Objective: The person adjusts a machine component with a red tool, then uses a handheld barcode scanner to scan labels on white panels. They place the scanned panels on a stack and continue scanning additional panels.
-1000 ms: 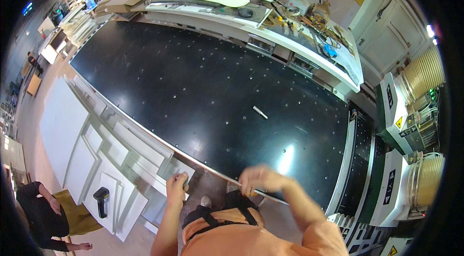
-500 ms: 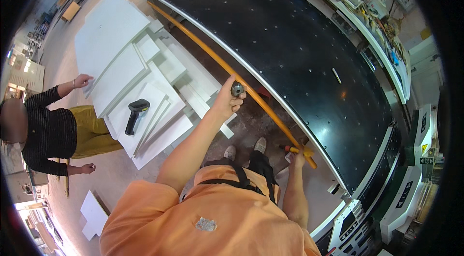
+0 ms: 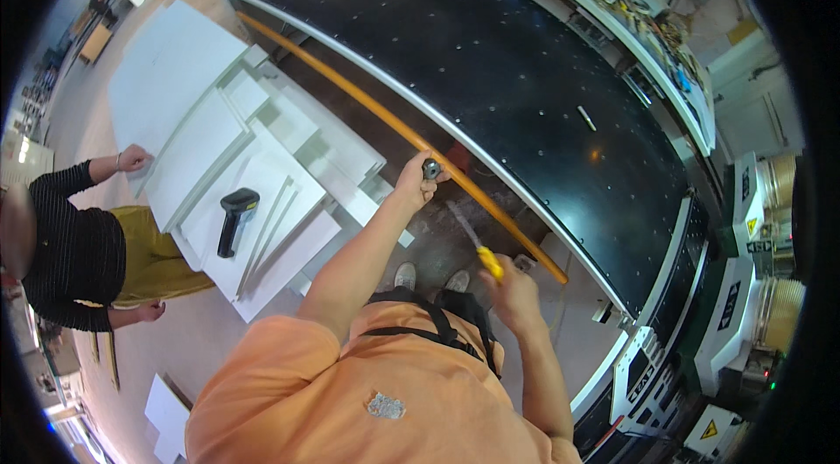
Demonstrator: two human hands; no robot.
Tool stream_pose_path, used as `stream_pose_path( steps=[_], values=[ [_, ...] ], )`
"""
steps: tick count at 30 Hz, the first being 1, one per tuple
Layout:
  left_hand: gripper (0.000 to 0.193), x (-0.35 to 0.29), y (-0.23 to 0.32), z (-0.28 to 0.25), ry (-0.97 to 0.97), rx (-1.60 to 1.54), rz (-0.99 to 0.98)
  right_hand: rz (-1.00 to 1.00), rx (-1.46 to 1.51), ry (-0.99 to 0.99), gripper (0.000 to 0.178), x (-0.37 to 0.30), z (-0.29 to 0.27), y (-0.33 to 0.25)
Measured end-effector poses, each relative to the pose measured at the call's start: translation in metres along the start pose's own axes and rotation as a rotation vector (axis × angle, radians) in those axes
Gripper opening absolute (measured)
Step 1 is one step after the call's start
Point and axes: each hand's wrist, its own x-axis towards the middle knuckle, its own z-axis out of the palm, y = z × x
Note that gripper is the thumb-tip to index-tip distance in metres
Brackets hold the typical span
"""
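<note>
**Two hands at the orange rail**

Your left hand (image 3: 416, 186), at centre frame, is clenched around a small dark knob (image 3: 431, 169) beside the orange rail (image 3: 394, 127). Your right hand (image 3: 510, 291), lower right of it, grips a yellow-handled tool (image 3: 477, 245).

Wearer, seen from above. Orange short-sleeved shirt, plain weave, with a small pale grey blotch on the chest, possibly a worn print or a stain. Dark straps cross the lower front in a narrow band, joined to a black garment at the waist, apron or overall. Forearms bare from the sleeve hems down. Left hand (image 3: 413, 186) and right hand (image 3: 510, 291) ungloved, no watch or ring visible. Light grey shoes, two, rounded toes.
</note>
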Motion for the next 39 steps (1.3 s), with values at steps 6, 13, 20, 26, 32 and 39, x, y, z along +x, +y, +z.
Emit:
stream_pose_path(
  steps=[6, 13, 20, 26, 32, 39],
  values=[
    [0.036, -0.002, -0.01, -0.005, 0.069, -0.046, -0.017, 0.154, 0.108, -0.131, 0.036, 0.032, 0.005, -0.037],
    [0.03, -0.003, -0.019, -0.001, 0.036, 0.12, 0.05, 0.197, 0.204, -0.087, 0.038, 0.031, 0.002, -0.019],
    [0.027, -0.023, -0.025, 0.017, 0.067, 0.27, 0.061, 0.163, 0.159, -0.142, 0.04, 0.013, -0.01, -0.014],
    [0.04, -0.047, -0.011, 0.047, 0.019, 0.467, 0.19, 0.296, 0.182, 0.076, 0.036, -0.025, -0.038, 0.009],
    [0.038, -0.011, 0.016, 0.175, -0.284, 0.857, 0.719, 0.327, 0.249, 0.205, 0.027, -0.063, -0.042, 0.041],
    [0.037, 0.078, 0.031, 0.339, -0.257, 1.876, 0.999, 0.333, 0.366, 0.196, 0.029, -0.075, -0.052, 0.075]
  ],
)
